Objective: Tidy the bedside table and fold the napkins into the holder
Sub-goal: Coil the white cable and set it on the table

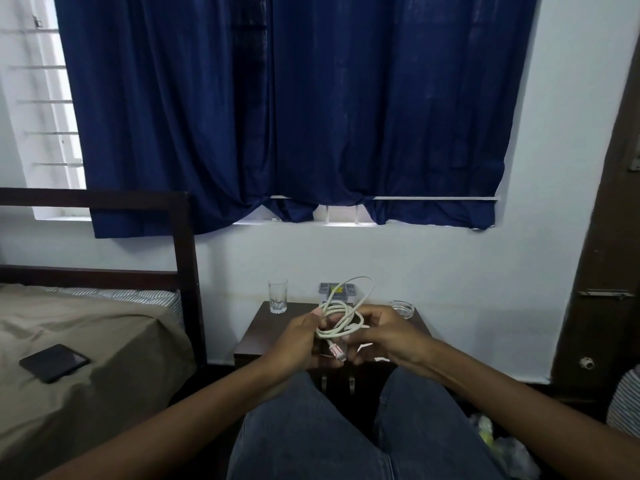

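A white charging cable (341, 318) is wound into a loose coil above the dark bedside table (258, 332). My left hand (299, 341) grips the coil from the left and my right hand (384, 336) holds it from the right. A pink plug end (336, 351) hangs below the coil, and one loop sticks up toward the wall. Behind the cable stands a grey napkin holder (337, 291), partly hidden. No napkins show clearly.
A clear drinking glass (277, 295) stands at the table's back left and a glass ashtray (402, 309) at its back right. A bed (86, 341) with a dark phone (53, 362) lies to the left. My knees in jeans (311, 427) fill the foreground.
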Tool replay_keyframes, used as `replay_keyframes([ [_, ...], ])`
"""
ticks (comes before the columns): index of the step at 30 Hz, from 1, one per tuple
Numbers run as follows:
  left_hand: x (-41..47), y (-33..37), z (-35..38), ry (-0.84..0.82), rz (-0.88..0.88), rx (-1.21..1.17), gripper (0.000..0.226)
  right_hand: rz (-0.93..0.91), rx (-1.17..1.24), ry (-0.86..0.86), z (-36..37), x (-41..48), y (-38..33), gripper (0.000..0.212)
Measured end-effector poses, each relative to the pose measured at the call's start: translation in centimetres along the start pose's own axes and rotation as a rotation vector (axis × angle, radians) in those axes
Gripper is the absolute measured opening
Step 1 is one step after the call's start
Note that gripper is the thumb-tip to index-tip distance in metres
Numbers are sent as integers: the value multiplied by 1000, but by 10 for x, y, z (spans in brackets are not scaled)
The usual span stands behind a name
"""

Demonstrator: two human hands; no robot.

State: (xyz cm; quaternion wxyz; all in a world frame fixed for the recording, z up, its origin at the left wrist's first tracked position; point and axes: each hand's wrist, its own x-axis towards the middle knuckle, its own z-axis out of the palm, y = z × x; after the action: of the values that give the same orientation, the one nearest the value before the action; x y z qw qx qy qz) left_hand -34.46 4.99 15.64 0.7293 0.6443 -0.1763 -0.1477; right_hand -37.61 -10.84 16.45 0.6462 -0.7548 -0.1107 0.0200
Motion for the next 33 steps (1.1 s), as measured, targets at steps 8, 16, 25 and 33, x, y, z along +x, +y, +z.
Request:
replay_keyframes([
  [8, 3, 8, -1, 2, 44, -139, 37, -105, -934, 37, -39, 7, 30, 11],
  [16, 13, 16, -18, 199, 154, -63, 39, -11, -1026, 20, -72, 10, 51, 29],
  [25, 20, 11, -45, 558, 342, 443, 33, 44, -1053, -230, -41, -6, -14, 11],
  [33, 21, 1, -41, 536, 435, 769, 37, -165, -1468, -444, 17, -32, -48, 17],
])
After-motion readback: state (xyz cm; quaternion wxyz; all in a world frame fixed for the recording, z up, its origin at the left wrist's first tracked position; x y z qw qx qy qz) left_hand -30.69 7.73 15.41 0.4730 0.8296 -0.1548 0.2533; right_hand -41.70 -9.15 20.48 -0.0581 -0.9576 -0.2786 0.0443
